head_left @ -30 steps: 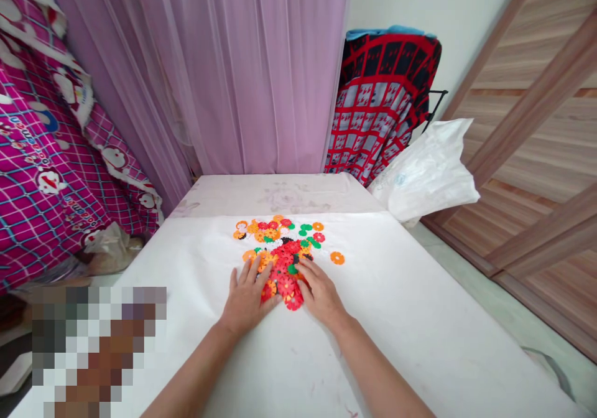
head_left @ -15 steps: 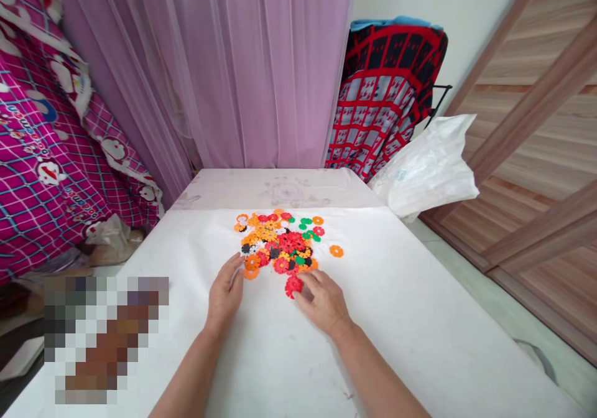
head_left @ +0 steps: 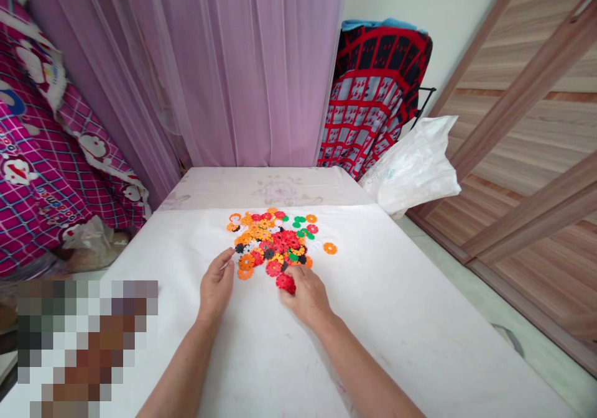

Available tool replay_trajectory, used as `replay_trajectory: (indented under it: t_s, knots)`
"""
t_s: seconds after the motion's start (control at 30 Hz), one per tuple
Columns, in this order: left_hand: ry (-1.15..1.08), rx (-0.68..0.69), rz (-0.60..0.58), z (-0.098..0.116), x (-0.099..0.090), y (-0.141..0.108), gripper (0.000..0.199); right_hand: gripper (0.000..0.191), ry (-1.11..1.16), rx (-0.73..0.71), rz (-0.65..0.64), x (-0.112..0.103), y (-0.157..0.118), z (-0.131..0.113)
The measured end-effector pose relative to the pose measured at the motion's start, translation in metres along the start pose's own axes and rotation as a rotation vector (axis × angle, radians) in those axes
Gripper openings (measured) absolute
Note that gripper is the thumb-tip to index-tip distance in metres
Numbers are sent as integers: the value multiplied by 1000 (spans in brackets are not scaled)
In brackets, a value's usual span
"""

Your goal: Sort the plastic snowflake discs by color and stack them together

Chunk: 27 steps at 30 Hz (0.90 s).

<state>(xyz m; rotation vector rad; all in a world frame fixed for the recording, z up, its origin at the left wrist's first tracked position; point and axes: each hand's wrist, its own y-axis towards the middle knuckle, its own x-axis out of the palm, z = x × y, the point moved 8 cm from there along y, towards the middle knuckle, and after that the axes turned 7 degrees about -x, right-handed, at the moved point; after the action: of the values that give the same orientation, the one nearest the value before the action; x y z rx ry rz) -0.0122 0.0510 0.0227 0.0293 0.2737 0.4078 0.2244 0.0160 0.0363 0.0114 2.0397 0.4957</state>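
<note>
We find the round, notched red plastic disc (head_left: pixel 286 283) at the near edge of the heap, above or on the white cloth-covered table (head_left: pixel 373 318); which of these, we cannot tell. The right hand (head_left: pixel 308 293) is curled nearly closed, thumb and fingers pinching the disc and covering its right side; whether more than one piece is in that grip, we cannot determine. The left hand (head_left: pixel 217 286) is loosely curled at the left edge of the heap, fingers and thumb close together; a thin pale edge shows between them, but we cannot confirm a held piece. Directly beyond the hands we record the loose heap of flower-shaped plastic discs (head_left: pixel 280 241) in red, orange, yellow, black, white and green, many overlapping and partly hiding one another. A single orange flower-shaped disc (head_left: pixel 330 248) lies apart on the right. Further out, we note a pale floral-patterned cover (head_left: pixel 280 189) across the far end, a lilac curtain (head_left: pixel 261 69) behind it, and a crumpled white plastic bag (head_left: pixel 413 166) at the far right corner, in front of red, black and grey patterned fabric (head_left: pixel 368 94). Magenta checked cloth (head_left: pixel 69 175) hangs at left; slatted wood-grain doors (head_left: pixel 522 138) stand at right. Pixelation obscures the lower left.
</note>
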Motion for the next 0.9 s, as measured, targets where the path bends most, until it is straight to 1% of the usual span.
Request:
replay_trajectory:
  t_s: [0.1, 0.17, 0.27, 0.37, 0.4, 0.47, 0.53, 0.6, 0.63, 0.7, 0.77, 0.83, 0.9]
  knots:
    - [2, 3, -3, -1, 0, 0, 38, 28, 107, -5, 76, 1, 0, 3]
    - [8, 2, -4, -1, 0, 0, 38, 33, 166, 17, 133, -2, 0, 13]
    - [9, 6, -10, -1, 1, 0, 38, 34, 144, 85, 221, -18, 0, 41]
    - [9, 32, -27, 2, 2, -1, 36, 32, 26, 190, 283, -39, -4, 78]
    - [11, 37, -31, 2, 3, -1, 36, 30, -21, 219, 286, -45, -6, 88]
    - [17, 37, -29, 2, 3, -1, 35, 22, -99, 232, 244, -53, -8, 101]
    - [22, 35, -26, 1, 2, -1, 35, 11, -135, 184, 160, -53, -8, 102]
    - [25, 44, -27, 2, 2, -1, 35, 8, -118, 129, 100, -52, -8, 98]
    - [26, 52, -28, 2, 2, -1, 35, 9, -91, 119, 96, -51, -7, 98]
    - [30, 68, -26, 2, 2, -1, 35, 14, -18, 160, 141, -53, -6, 104]
    - [37, 77, -25, 2, 2, -1, 35, 19, 31, 264, 219, -57, -5, 120]
    - [46, 82, -27, 1, 3, 0, 35, 21, 24, 366, 274, -60, -3, 138]
    - [55, 83, -27, 0, 2, 0, 34, 29, -7, 402, 253, -60, 5, 151]
